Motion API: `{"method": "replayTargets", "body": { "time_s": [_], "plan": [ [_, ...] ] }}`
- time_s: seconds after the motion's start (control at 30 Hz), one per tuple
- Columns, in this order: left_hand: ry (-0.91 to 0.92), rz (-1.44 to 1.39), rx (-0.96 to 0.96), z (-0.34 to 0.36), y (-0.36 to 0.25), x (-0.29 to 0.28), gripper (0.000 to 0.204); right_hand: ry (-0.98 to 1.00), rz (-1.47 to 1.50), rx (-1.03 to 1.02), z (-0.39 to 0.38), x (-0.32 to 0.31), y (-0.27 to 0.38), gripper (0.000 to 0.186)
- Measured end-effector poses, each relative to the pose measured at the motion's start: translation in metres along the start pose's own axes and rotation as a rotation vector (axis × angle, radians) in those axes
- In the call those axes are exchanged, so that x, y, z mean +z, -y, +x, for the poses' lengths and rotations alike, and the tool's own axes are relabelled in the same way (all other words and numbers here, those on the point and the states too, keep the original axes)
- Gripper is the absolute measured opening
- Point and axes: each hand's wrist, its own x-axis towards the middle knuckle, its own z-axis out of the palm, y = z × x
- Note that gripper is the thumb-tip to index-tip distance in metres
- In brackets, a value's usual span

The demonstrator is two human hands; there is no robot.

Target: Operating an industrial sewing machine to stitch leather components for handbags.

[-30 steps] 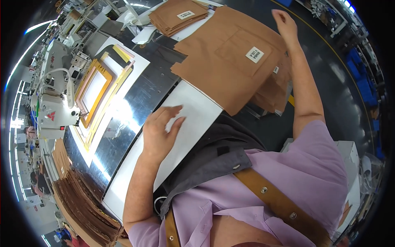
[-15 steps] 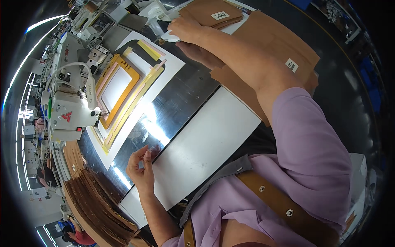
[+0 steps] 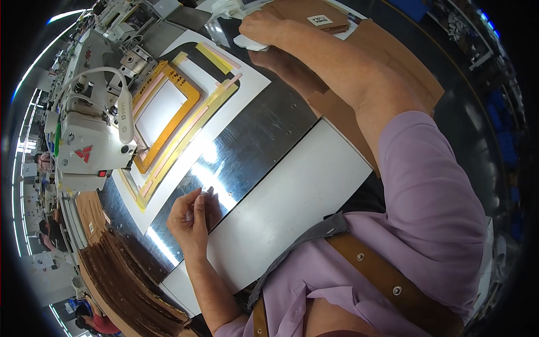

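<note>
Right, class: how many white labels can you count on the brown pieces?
2: one label on the brown stack beside the right hand, another label on the brown pieces at lower left. The right arm may hide more.

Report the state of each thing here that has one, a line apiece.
Left hand: fingers bent, thumb near forefinger; grip unclear.
Right hand: curled over the white cloth.
White cloth: crumpled, partly covered by that hand.
Yellow frame: lying flat over the white sheet.
White sheet: spread out flat.
Sewing machine: upright; running or not, cannot tell.
Labelled brown panels: stacked.
</note>
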Motion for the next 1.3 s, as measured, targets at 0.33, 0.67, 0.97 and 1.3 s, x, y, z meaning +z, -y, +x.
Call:
{"method": "replayTargets", "body": {
  "time_s": [0.33, 0.67, 0.97, 1.3],
  "plan": [
    [-0.062, -0.188, -0.112, 0.027, 0.004, 0.007, 0.024, -0.409, 0.497, 0.022, -0.024, -0.040, 0.044, 0.016],
    [0.116, -0.396, -0.083, 0.069, -0.016, 0.050, 0.032, -0.084, 0.354, 0.163, -0.026, -0.009, 0.017, 0.032],
    [0.090, -0.308, -0.030, 0.062, -0.012, 0.049, 0.027, -0.208, 0.331, 0.129, -0.014, 0.016, 0.022, 0.022],
    [0.044, -0.602, -0.175, 0.072, -0.013, 0.053, 0.037, -0.476, 0.583, 0.092, -0.025, -0.027, 0.064, 0.018]
  ]
}}
